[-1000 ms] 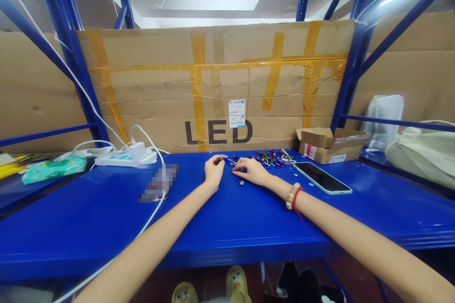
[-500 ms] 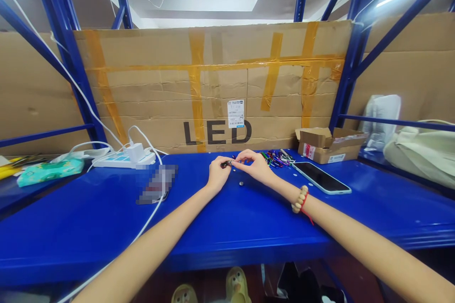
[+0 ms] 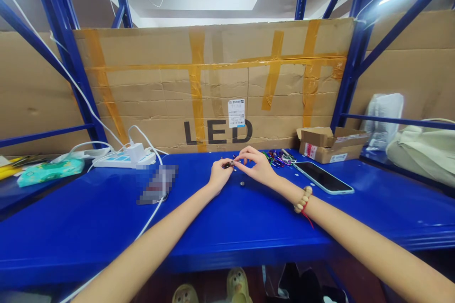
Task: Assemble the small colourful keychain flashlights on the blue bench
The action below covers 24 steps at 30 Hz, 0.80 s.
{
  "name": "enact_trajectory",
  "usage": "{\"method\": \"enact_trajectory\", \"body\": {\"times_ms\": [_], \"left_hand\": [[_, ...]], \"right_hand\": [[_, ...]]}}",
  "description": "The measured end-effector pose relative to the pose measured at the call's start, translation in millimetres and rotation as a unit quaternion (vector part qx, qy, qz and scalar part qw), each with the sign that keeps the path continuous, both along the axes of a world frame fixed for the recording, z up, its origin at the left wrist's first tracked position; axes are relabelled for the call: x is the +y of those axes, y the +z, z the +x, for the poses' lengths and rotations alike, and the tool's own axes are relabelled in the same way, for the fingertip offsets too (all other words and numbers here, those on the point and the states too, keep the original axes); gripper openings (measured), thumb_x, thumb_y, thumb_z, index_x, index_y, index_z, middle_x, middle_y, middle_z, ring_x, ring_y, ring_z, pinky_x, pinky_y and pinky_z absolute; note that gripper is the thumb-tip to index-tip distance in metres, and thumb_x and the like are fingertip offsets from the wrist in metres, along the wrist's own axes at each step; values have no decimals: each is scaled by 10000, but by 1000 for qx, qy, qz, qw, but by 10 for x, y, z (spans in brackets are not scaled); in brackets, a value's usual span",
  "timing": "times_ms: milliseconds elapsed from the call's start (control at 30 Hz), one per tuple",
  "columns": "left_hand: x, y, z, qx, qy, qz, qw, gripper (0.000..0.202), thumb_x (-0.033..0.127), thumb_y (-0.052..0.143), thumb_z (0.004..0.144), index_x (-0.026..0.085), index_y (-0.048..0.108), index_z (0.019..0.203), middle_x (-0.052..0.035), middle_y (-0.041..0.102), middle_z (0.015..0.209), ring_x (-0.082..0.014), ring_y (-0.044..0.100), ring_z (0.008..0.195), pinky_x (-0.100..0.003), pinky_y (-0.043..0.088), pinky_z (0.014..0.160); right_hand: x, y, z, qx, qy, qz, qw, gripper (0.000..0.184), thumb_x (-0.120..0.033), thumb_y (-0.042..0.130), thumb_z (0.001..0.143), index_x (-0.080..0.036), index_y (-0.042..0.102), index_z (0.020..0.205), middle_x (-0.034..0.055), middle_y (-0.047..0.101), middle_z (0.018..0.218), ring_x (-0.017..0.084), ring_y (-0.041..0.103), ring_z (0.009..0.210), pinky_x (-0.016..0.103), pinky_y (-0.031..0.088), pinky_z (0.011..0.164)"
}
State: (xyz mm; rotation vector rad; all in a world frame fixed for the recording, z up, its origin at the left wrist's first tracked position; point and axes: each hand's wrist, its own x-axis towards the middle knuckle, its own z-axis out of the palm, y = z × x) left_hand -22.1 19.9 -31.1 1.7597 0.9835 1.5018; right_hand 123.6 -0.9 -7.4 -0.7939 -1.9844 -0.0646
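Over the blue tabletop (image 3: 213, 227) my two hands meet, fingertips close together. My left hand (image 3: 219, 177) is closed around a small dark metallic piece (image 3: 228, 165), too small to name exactly. The fingers of my right hand (image 3: 256, 165) pinch at the right end of that same piece; fingertips partly hide it. Just below them lies a small round silvery bead-like part (image 3: 242, 183). Behind my right hand is a pile of colourful shiny metallic pieces (image 3: 279, 157). A wooden bead bracelet with a red string (image 3: 303, 200) circles my right wrist.
A phone (image 3: 323, 177) lies right of my hands, before an open cardboard box (image 3: 332, 146). At left are a power strip (image 3: 121, 159) with a white cable, a blurred-out object (image 3: 158, 184) and a green tissue pack (image 3: 50, 171). A large cardboard sheet (image 3: 159, 90) stands behind.
Both hands have shifted very slightly to the right along with the small dark piece, staying in the same grip. The view has moved a little; nothing else visibly differs.
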Motion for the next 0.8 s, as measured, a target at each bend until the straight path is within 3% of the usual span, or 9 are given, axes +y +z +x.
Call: {"method": "enact_trajectory", "body": {"times_ms": [100,267,400,600,800], "left_hand": [[4,-14,-8,6,-12,2,1000,223,63,510,619,170,699,672,-23,695,736,-167,610,790,-293,447,810],[41,3,-81,-28,114,-8,993,220,72,505,640,185,689,686,-21,695,787,-178,611,830,-301,443,831],[47,30,-131,-63,171,-20,983,212,91,484,668,183,673,691,-26,683,806,-179,603,833,-300,436,826],[-30,73,-88,-51,146,-16,988,209,95,462,670,184,651,677,-20,655,795,-171,581,820,-293,421,811],[-84,125,-60,-53,152,34,986,212,46,401,603,184,523,499,-7,577,679,-150,546,745,-267,411,763]], "right_hand": [[-30,31,24,-87,-14,29,996,205,-356,532,825,-229,688,862,46,584,936,139,570,798,275,451,733],[-20,43,48,-112,-32,-1,993,259,-331,495,846,-245,633,1047,46,576,1005,139,567,830,274,450,758],[89,-42,122,-162,-86,-45,982,287,-348,487,851,-237,624,1078,72,557,1089,194,538,957,349,426,820],[194,-154,182,-279,-125,-126,944,308,-378,415,891,-276,655,1053,92,507,1213,268,455,1089,464,368,864],[147,-124,112,-289,-104,-100,946,315,-376,424,895,-286,610,1133,82,520,1205,245,456,1085,417,359,863]]}}
